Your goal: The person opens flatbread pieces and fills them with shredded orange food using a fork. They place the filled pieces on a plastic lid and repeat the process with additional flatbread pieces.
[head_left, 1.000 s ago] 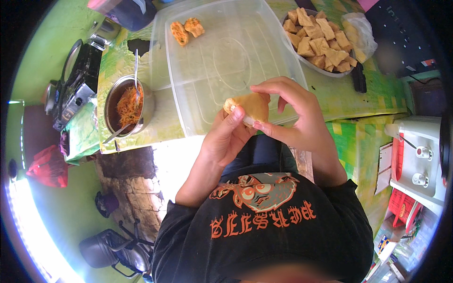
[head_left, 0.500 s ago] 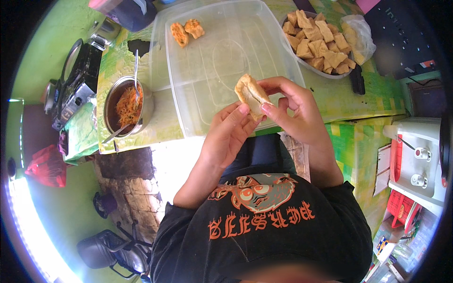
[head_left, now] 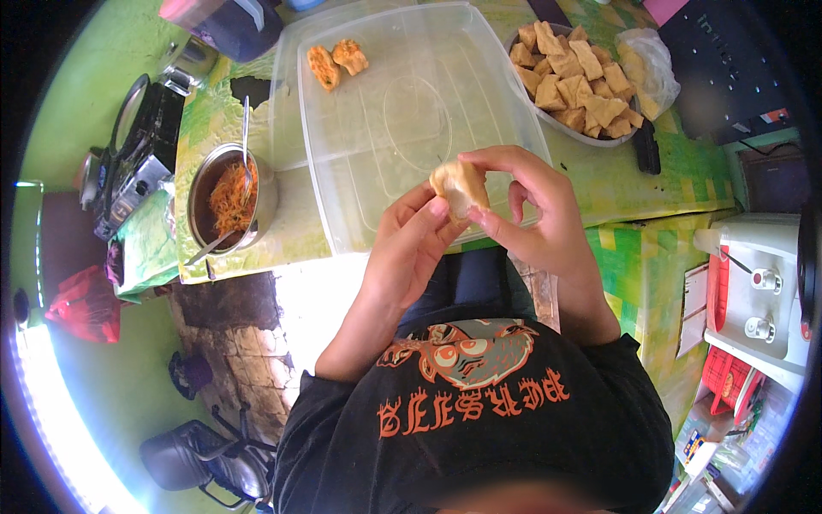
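Observation:
A piece of golden fried tofu [head_left: 462, 186] is held between my two hands over the near edge of a clear plastic tray [head_left: 360, 154]. Its pale, hollowed side gapes open toward me. My left hand [head_left: 413, 236] pinches its left side with thumb and fingers. On the other side my right hand [head_left: 527, 206] grips it, forefinger along the top and thumb at the lower edge. Two tofu pieces with orange filling [head_left: 336, 62] lie at the tray's far left. A metal pot [head_left: 267, 193] of shredded orange vegetables [head_left: 229, 201] stands to the left, with a fork and another utensil in it.
At the far right sits a bowl [head_left: 561, 122] heaped with fried tofu [head_left: 582, 77], beside a clear plastic bag [head_left: 655, 68]. A black stove [head_left: 141, 163] is on the left. The table's near edge [head_left: 291, 264] runs in front of me.
Both hands have turned the tofu so that its slit, earlier narrow, now faces me as a wider opening. My right forefinger has shifted onto its top edge.

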`<control>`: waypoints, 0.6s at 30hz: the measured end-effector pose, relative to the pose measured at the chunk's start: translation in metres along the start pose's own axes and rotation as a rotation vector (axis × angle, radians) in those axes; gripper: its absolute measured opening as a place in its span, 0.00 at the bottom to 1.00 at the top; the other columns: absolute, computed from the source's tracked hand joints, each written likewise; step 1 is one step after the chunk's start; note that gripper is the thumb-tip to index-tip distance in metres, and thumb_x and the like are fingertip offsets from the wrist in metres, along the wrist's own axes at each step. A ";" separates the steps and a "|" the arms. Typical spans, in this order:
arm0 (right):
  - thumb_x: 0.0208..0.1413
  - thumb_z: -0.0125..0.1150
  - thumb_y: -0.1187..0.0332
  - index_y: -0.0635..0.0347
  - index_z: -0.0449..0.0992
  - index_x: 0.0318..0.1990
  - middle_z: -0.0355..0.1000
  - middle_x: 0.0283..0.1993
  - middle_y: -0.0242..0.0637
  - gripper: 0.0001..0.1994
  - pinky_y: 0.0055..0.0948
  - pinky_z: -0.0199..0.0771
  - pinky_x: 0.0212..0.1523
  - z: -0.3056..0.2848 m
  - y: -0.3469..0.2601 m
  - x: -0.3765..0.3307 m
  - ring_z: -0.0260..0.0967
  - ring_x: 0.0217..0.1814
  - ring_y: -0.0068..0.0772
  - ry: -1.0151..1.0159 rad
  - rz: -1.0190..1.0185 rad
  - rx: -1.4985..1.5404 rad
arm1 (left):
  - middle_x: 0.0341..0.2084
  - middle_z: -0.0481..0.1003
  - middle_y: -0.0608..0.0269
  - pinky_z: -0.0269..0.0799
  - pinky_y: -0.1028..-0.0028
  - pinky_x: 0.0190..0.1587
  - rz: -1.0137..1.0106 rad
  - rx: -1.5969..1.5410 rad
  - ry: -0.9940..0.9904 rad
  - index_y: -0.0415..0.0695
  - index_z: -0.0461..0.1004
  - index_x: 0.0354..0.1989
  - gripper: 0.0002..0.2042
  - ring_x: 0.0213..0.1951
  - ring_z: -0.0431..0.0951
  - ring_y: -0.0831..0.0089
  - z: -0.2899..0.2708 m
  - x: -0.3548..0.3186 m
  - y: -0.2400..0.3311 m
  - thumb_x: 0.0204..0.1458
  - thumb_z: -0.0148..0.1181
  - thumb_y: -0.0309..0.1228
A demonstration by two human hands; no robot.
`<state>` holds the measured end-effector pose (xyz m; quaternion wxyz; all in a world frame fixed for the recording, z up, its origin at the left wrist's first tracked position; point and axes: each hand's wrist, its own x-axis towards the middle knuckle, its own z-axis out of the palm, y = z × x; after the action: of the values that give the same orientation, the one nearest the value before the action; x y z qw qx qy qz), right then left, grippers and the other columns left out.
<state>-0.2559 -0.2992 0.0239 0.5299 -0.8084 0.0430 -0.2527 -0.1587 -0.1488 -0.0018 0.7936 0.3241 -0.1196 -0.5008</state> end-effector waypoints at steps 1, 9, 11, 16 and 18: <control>0.45 0.63 0.70 0.57 0.74 0.48 0.73 0.46 0.34 0.19 0.15 0.58 0.20 -0.001 0.000 0.000 0.69 0.36 0.17 -0.007 -0.044 -0.044 | 0.51 0.69 0.51 0.63 0.67 0.59 0.011 -0.011 -0.015 0.30 0.61 0.56 0.28 0.54 0.69 0.67 0.000 0.000 0.001 0.52 0.60 0.38; 0.42 0.64 0.77 0.53 0.76 0.45 0.70 0.53 0.38 0.19 0.22 0.68 0.34 -0.003 0.008 -0.001 0.70 0.47 0.36 0.007 -0.431 -0.190 | 0.55 0.64 0.50 0.60 0.63 0.61 0.338 0.424 -0.078 0.32 0.58 0.58 0.42 0.57 0.66 0.63 0.000 -0.004 0.002 0.32 0.76 0.26; 0.42 0.63 0.78 0.53 0.76 0.46 0.69 0.54 0.39 0.19 0.23 0.68 0.35 -0.004 0.006 -0.002 0.69 0.49 0.36 0.017 -0.406 -0.214 | 0.54 0.65 0.50 0.60 0.63 0.61 0.458 0.523 -0.062 0.32 0.59 0.58 0.42 0.57 0.67 0.63 0.000 -0.004 0.000 0.32 0.76 0.25; 0.43 0.61 0.78 0.55 0.74 0.49 0.69 0.53 0.39 0.21 0.24 0.66 0.34 -0.009 -0.005 -0.009 0.68 0.49 0.33 0.035 -0.240 -0.081 | 0.52 0.66 0.52 0.62 0.64 0.59 0.647 0.707 -0.068 0.32 0.61 0.56 0.40 0.55 0.68 0.64 -0.005 -0.003 -0.002 0.32 0.77 0.28; 0.44 0.59 0.78 0.56 0.73 0.49 0.70 0.52 0.39 0.21 0.23 0.65 0.34 -0.010 -0.006 -0.010 0.68 0.48 0.32 0.021 -0.228 -0.043 | 0.50 0.67 0.52 0.64 0.65 0.58 0.706 0.717 -0.070 0.32 0.62 0.55 0.39 0.53 0.69 0.64 -0.008 -0.002 -0.003 0.32 0.77 0.28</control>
<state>-0.2701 -0.3012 0.0287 0.4796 -0.8166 -0.0384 -0.3190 -0.1584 -0.1448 -0.0094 0.7489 0.4990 -0.4130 -0.1401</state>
